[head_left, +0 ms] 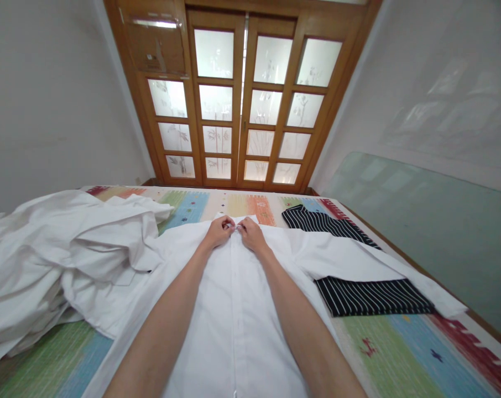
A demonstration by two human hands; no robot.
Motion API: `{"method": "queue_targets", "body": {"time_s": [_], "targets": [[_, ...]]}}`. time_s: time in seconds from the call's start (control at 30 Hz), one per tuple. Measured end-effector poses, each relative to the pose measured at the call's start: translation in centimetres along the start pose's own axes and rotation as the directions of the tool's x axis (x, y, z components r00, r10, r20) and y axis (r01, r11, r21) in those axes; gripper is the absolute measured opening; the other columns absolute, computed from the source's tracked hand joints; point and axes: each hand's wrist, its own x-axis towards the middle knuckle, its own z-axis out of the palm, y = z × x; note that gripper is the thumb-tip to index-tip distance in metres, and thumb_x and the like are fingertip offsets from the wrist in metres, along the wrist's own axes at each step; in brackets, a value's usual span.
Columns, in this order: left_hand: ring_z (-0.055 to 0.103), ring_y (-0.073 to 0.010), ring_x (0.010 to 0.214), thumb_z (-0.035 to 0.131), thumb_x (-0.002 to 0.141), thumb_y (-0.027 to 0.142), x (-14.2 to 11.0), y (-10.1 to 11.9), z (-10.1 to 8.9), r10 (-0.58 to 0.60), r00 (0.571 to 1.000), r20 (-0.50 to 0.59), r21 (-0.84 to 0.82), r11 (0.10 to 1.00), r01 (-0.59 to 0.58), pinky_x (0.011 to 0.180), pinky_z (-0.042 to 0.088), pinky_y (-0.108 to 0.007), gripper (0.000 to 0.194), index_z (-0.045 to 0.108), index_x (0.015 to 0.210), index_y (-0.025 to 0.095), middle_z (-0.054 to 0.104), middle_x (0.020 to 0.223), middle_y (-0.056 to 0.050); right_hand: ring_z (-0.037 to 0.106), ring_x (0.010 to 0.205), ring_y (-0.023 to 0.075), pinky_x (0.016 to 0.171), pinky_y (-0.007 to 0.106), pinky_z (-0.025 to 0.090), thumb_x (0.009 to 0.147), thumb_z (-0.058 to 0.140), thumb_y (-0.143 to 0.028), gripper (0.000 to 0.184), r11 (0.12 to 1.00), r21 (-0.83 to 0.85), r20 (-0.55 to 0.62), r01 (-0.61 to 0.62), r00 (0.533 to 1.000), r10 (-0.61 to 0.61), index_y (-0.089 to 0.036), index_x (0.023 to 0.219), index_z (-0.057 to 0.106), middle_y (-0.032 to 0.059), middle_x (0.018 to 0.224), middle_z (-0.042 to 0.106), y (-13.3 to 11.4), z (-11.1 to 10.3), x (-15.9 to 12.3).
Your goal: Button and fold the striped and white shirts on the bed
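A white long-sleeved shirt (217, 309) lies spread front side up, its collar at the far end. At the collar, my left hand (220, 229) pinches the left edge of the front opening. Close beside it, my right hand (250, 232) pinches the opposite edge, the fingertips of both hands nearly meeting. Whether a button sits between the fingers is too small to tell. One sleeve (350, 257) stretches out to the right across a black garment with white stripes (375, 298).
To the left is a heap of white clothes (80, 243), touching the shirt. Everything lies on a colourful patterned bedspread (375, 348). A pale green headboard-like panel (433, 226) borders the right side. Wooden doors with frosted panes (217, 102) stand beyond the far edge.
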Motion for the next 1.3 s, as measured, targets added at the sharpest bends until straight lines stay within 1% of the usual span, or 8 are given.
{"method": "queue_targets", "body": {"time_s": [0.13,0.27,0.43,0.57,0.8,0.97,1.13,1.3], "targets": [[0.035,-0.0084,0.049,0.061,0.063,0.014,-0.1,0.2,0.0,0.006,1.000,0.004,0.003,1.000,-0.006,0.051,0.029,-0.022,0.008,0.056,0.069,0.017,0.043,0.053,0.008,0.053,0.086,0.0176,0.070,0.027,0.038,0.090,0.049,-0.017,0.014,0.997,-0.075,0.021,-0.019,1.000,0.021,-0.021,0.087,0.061,0.0043,0.096,0.059,-0.4,-0.2,-0.2],[0.036,-0.0082,0.050,0.064,0.064,0.016,-0.1,0.4,-0.1,0.020,0.999,0.033,0.008,1.000,-0.020,0.050,0.028,-0.021,0.009,0.059,0.072,0.016,0.045,0.054,0.007,0.053,0.086,0.0183,0.069,0.027,0.038,0.091,0.047,-0.018,0.015,0.994,-0.106,0.020,-0.039,0.999,0.041,-0.022,0.089,0.061,0.0050,0.098,0.060,-0.6,-0.2,-0.3],[0.035,-0.0076,0.049,0.072,0.067,0.031,-0.1,0.0,-0.1,0.007,0.999,0.052,-0.044,0.999,-0.004,0.048,0.027,-0.020,0.027,0.058,0.085,0.016,0.044,0.054,0.008,0.054,0.088,0.0185,0.073,0.028,0.039,0.092,0.045,-0.019,0.015,0.994,-0.106,0.027,-0.037,0.999,0.040,-0.021,0.091,0.059,0.0058,0.098,0.060,-0.5,0.0,-0.2],[0.037,-0.0070,0.048,0.075,0.066,0.031,0.0,-0.5,0.0,-0.013,0.999,0.053,-0.137,0.990,0.020,0.047,0.026,-0.019,0.039,0.050,0.092,0.018,0.044,0.053,0.011,0.054,0.090,0.0187,0.074,0.028,0.040,0.093,0.044,-0.021,0.014,0.995,-0.092,0.028,-0.038,0.999,0.040,-0.021,0.092,0.058,0.0061,0.099,0.060,-0.4,0.1,-0.2],[0.030,-0.0059,0.046,0.071,0.065,0.023,0.1,-0.5,-0.1,-0.008,0.998,0.065,-0.133,0.991,0.016,0.046,0.022,-0.018,0.034,0.042,0.083,0.021,0.039,0.051,0.013,0.055,0.090,0.0188,0.073,0.028,0.041,0.095,0.044,-0.026,0.015,0.992,-0.117,-0.001,-0.045,0.999,0.045,-0.021,0.094,0.059,0.0058,0.100,0.060,-0.7,0.1,-0.3],[0.032,-0.0061,0.049,0.070,0.064,0.021,0.1,-0.7,-0.1,-0.002,0.999,0.046,-0.086,0.996,0.006,0.048,0.024,-0.018,0.035,0.038,0.079,0.021,0.044,0.057,0.011,0.057,0.088,0.0193,0.071,0.028,0.042,0.097,0.042,-0.026,0.018,0.979,-0.204,0.024,-0.005,1.000,0.010,-0.021,0.096,0.059,0.0083,0.104,0.059,-1.3,-0.2,-0.5],[0.034,-0.0070,0.050,0.067,0.066,0.022,0.2,-0.9,0.0,0.007,0.999,0.042,-0.033,0.999,-0.006,0.050,0.026,-0.019,0.033,0.036,0.078,0.022,0.044,0.058,0.010,0.057,0.088,0.0204,0.069,0.028,0.042,0.098,0.040,-0.025,0.019,0.961,-0.275,0.046,0.036,0.999,-0.024,-0.021,0.098,0.059,0.0110,0.106,0.059,-1.9,-0.4,-0.6],[0.033,-0.0071,0.049,0.065,0.067,0.018,0.2,-1.2,0.2,-0.024,0.999,0.024,-0.046,0.999,0.025,0.050,0.026,-0.020,0.030,0.037,0.079,0.022,0.038,0.055,0.012,0.057,0.089,0.0197,0.069,0.027,0.042,0.097,0.041,-0.021,0.019,0.966,-0.248,0.031,0.071,0.997,-0.065,-0.021,0.099,0.059,0.0097,0.105,0.059,-2.0,-0.7,-0.7]]}}
